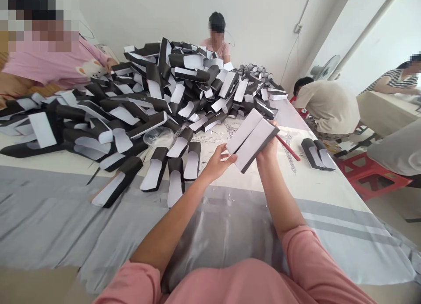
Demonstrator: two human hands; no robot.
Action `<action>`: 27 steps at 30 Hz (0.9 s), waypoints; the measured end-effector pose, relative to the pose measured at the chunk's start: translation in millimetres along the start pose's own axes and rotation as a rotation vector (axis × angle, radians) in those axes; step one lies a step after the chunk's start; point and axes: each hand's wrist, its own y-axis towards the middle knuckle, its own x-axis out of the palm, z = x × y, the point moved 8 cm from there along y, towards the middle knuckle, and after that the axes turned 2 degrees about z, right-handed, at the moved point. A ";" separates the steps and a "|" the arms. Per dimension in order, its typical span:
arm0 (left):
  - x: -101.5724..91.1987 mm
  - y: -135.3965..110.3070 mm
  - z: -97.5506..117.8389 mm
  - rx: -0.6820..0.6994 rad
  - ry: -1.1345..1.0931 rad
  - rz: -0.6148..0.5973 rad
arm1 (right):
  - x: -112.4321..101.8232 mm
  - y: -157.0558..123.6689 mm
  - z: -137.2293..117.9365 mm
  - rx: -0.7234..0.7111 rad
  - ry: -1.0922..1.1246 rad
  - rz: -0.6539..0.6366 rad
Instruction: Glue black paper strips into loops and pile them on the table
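1. Head view, the hands: the left hand (219,163) has its grip nearly closed, thumb and fingertips pinching the near left edge of a black-edged white pair (249,139). The right hand (269,147) has its grip curled around the opposite side, partly hidden behind it.
2. Head view, the held thing: the black-edged white pair is tilted above the counter (329,187), a narrow dark slit between its two white faces. A red stick (288,148) juts out beside the right hand; I cannot tell what holds it.
3. Head view, around them: loose black-and-white pieces (176,179) lie left of the hands, before a large heap (177,62). A clear dish (158,137) sits near the heap's front; another pair (318,155) lies rightward.
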 end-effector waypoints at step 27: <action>-48.4 -9.2 64.8 0.470 0.848 0.176 | 91.9 -79.9 16.7 -0.599 -0.875 -0.784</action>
